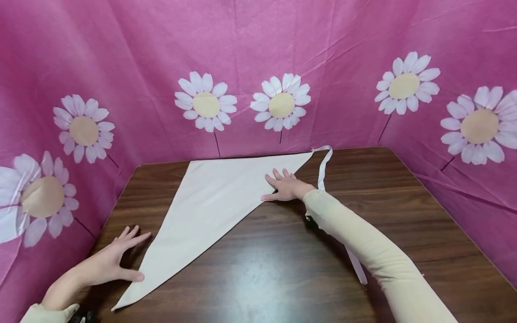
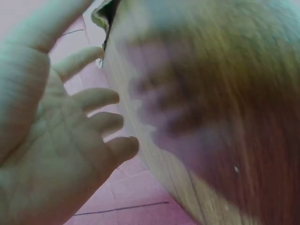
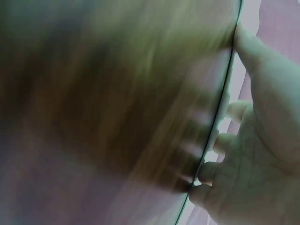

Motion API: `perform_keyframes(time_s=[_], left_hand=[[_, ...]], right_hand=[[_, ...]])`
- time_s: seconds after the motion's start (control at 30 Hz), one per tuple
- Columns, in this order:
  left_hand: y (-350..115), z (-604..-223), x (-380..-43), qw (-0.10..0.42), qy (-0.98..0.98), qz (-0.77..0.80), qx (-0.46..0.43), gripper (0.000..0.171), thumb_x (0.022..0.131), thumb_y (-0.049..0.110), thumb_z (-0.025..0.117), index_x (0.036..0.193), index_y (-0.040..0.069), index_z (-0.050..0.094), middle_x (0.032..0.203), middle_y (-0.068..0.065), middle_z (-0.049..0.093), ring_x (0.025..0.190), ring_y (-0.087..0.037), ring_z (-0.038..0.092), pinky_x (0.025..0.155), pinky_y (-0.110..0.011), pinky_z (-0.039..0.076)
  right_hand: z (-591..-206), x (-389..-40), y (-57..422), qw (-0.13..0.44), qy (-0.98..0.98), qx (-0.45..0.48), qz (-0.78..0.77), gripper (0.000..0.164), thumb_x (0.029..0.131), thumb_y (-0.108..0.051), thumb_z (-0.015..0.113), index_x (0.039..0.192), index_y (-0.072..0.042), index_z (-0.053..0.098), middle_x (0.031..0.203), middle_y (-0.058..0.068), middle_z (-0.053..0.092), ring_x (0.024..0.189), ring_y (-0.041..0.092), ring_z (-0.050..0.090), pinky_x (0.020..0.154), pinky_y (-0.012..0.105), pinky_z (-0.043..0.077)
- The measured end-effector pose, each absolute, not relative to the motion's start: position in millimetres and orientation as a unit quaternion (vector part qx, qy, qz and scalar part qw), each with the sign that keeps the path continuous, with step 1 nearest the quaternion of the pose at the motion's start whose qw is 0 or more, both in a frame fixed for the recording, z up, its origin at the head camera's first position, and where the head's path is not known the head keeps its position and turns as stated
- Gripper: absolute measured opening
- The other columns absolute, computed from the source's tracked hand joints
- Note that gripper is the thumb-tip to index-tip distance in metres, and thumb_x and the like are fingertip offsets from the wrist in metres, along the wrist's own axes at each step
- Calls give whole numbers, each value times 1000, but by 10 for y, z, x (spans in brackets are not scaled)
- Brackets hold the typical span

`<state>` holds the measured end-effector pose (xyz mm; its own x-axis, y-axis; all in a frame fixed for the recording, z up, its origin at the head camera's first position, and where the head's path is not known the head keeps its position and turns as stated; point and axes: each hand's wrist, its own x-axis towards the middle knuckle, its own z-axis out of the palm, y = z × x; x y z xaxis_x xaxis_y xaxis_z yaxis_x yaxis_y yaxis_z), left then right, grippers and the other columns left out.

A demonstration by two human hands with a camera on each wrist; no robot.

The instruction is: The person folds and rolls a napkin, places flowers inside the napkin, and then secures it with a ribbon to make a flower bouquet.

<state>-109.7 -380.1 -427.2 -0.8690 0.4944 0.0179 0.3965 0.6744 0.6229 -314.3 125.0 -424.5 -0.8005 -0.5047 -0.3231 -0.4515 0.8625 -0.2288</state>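
Note:
A white cloth [image 1: 210, 202] lies flat in a long triangle, its narrow tip toward the near left and its wide side along the table's far edge. From its far right corner runs a narrow white strap [image 1: 322, 172], which passes under the right forearm. My left hand [image 1: 107, 262] is at the cloth's left edge, fingers spread and thumb touching the cloth near the tip. Over the cloth's right part rests my right hand [image 1: 286, 186], fingers spread. In the left wrist view the left hand [image 2: 56, 122] shows its palm; the right hand [image 3: 262, 140] has its fingertips along an edge.
The cloth and both hands are on a dark wood-grain table [image 1: 404, 215]. A pink curtain [image 1: 250, 40] printed with white daisies surrounds it at the back and sides. The strap's loose end [image 1: 356, 267] lies on the table below the right forearm.

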Motion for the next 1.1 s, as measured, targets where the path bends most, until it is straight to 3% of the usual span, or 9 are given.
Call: perform_keyframes(time_s=[0.07,0.17,0.23,0.33,0.53,0.7,0.93,1.1], left_hand=[[-3773,-4236,-1118,54,929,283,234,87,75,35,91,146,3,51,149,-34,41,139,-55,31,117,-44,25],[-3722,-4200,-1163,24,940,236,244,80,75,39,90,140,4,58,132,-15,62,119,-29,58,89,-23,45],[-3678,-4188,-1189,32,931,259,255,77,77,34,89,139,2,58,121,-8,66,104,-16,60,79,-25,50],[-3606,-4186,-1215,65,907,315,271,71,82,25,87,139,-3,54,110,-7,65,87,-7,60,68,-27,52],[-3432,-4231,-1248,109,880,374,271,66,88,16,81,139,-11,49,105,-11,63,69,-5,61,58,-27,52],[-3330,-4239,-1265,147,871,409,229,73,88,15,81,144,-9,43,104,-17,57,59,-9,60,48,-32,53],[-3271,-4193,-1274,190,877,408,168,84,85,18,83,151,-4,35,105,-17,51,55,-13,57,45,-35,52],[-3253,-4190,-1267,190,876,404,180,84,86,18,83,151,-5,35,100,-13,51,57,-11,54,50,-31,51]], right_hand=[[-4247,-3110,1234,183,946,-258,-75,89,97,-70,44,164,-19,14,168,19,1,151,47,-5,121,57,4],[-4253,-3070,1218,181,943,-268,-77,81,102,-64,42,164,-18,17,167,22,3,150,49,-3,120,57,5],[-4254,-3055,1217,180,942,-271,-79,77,104,-61,41,163,-18,18,167,22,4,150,50,-2,120,57,6],[-4252,-3065,1232,168,943,-277,-78,75,104,-59,41,163,-18,20,166,22,6,150,50,1,120,57,9],[-4252,-3108,1311,169,940,-283,-83,75,104,-60,42,163,-18,22,166,22,7,149,52,2,120,58,10],[-4261,-3136,1378,170,941,-279,-87,76,103,-60,43,163,-19,21,167,21,7,149,52,1,120,58,9],[-4261,-3152,1386,177,940,-275,-95,77,102,-61,44,163,-20,21,167,19,5,149,51,-2,120,58,7],[-4262,-3150,1386,176,942,-271,-93,77,102,-61,43,163,-20,21,167,20,5,150,50,-2,120,58,6]])
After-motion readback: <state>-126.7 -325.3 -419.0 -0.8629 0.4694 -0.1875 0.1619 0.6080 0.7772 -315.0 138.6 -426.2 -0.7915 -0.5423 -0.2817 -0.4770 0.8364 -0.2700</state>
